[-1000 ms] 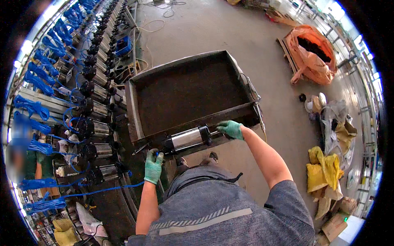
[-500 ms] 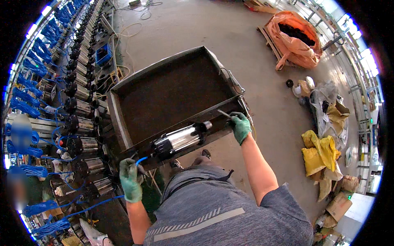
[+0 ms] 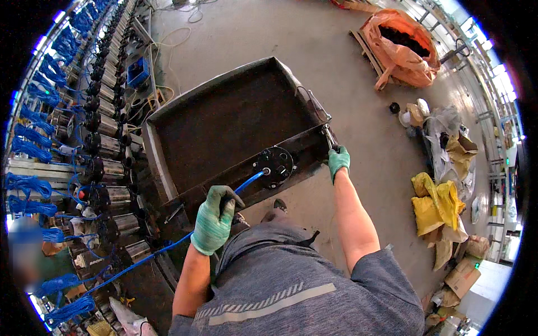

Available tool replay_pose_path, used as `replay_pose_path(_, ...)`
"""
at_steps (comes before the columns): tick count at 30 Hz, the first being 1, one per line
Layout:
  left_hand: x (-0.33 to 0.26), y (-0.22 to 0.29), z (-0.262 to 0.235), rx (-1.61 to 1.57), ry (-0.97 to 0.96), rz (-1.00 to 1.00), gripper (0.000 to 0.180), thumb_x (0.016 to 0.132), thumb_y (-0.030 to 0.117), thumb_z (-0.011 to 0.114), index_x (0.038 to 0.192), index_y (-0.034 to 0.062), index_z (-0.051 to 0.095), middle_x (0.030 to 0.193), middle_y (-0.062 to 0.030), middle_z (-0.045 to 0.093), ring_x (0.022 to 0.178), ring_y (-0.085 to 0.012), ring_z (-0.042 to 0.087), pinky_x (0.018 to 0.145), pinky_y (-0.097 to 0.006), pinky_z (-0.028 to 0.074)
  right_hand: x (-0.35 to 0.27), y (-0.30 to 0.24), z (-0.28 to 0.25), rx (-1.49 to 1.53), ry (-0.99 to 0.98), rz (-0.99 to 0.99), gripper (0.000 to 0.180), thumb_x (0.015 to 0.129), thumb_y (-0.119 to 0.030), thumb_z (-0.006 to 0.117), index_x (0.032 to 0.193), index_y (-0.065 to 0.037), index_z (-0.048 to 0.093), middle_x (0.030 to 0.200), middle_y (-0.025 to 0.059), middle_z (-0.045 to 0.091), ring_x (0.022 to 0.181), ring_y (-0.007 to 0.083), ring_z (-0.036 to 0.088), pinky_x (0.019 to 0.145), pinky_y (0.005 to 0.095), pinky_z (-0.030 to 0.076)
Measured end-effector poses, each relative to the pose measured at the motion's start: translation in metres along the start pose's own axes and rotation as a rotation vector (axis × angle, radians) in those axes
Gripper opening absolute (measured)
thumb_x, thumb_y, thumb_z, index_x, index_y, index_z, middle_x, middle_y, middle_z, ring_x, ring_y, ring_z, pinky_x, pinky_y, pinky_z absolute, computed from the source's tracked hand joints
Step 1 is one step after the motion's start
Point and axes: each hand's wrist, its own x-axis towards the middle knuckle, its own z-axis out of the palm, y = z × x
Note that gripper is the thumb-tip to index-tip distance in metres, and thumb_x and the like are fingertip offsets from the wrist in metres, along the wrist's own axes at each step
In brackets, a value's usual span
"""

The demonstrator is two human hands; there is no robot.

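Black-capped motor, mid-scene, shows me only its dark round end, seemingly upright at the near ledge of an open metal trough; whether its base rests on that ledge I cannot tell.

From the far left, I see a long row of motors, silver-bodied with dark ends. A blue cable runs from the lower left to the middle of the cap. Between those ends is the left hand, in a green glove, fingers curled (it hides a stretch of cable, so I cannot tell whether it grips it or passes in front).

To the right of the cap, the gloved right hand meets the lower end of a silvery metal hand tool at the trough's corner; I cannot tell whether its fingers are closed on it. Beyond, across the floor, are an orange sack and yellow sacks.

I judge this to be the step of readying the tool beside the motor. The next move calls for a sure hold on the tool, the motor steady and the cable clear.
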Motion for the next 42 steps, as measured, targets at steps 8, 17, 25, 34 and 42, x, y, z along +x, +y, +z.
replay_pose_path(8,-0.006,-0.011,0.0,-0.018,0.024,-0.043,0.011,0.102,0.003,0.054,0.112,0.006,0.052,0.088,-0.0089,0.068,0.077,-0.0173,0.065,0.074,-0.031,0.053,-0.09,-0.104,-0.016,-0.64,0.034,-0.208,0.029,0.086,-0.018,0.065,0.112,-0.006,0.064,0.115,0.0187,0.061,0.105,0.0383,0.065,0.088,0.0467,0.054)
replay_pose_path(17,-0.008,-0.013,0.002,0.006,0.051,-0.035,0.011,0.102,0.003,0.055,0.112,0.0061,0.053,0.086,-0.0092,0.068,0.07,-0.0175,0.064,0.066,-0.031,0.052,-0.09,-0.082,-0.003,-0.653,-0.088,-0.415,0.026,0.086,-0.018,0.068,0.11,-0.008,0.068,0.11,0.0209,0.064,0.103,0.0406,0.062,0.092,0.0483,0.051)
replay_pose_path(25,-0.015,-0.012,-0.001,-0.078,0.01,-0.168,0.011,0.102,0.001,0.053,0.112,0.0049,0.053,0.092,-0.0066,0.066,0.086,-0.0151,0.062,0.083,-0.03,0.051,-0.086,-0.06,0.038,-0.575,-0.332,-0.319,0.033,0.093,-0.026,0.067,0.12,-0.008,0.065,0.117,0.0232,0.066,0.108,0.0414,0.064,0.094,0.047,0.052)
replay_pose_path(34,-0.038,-0.02,-0.034,-0.181,0.404,-0.282,0.011,0.099,0.001,0.056,0.109,0.0073,0.057,0.091,-0.0043,0.063,0.074,-0.0113,0.057,0.07,-0.027,0.048,-0.091,-0.087,0.061,-0.488,-0.442,-0.231,0.031,0.093,-0.017,0.069,0.121,-0.003,0.063,0.109,0.0134,0.072,0.097,0.0215,0.067,0.089,0.0349,0.053)
replay_pose_path(42,-0.125,-0.078,-0.074,-0.471,0.667,-0.644,0.015,0.093,0.002,0.056,0.104,0.0098,0.063,0.075,0.002,0.058,0.056,-0.0066,0.047,0.05,-0.024,0.039,-0.202,-0.177,0.101,-0.681,-0.702,-0.467,0.025,0.091,-0.017,0.061,0.114,-0.007,0.06,0.117,0.0192,0.065,0.11,0.042,0.062,0.093,0.0477,0.051)
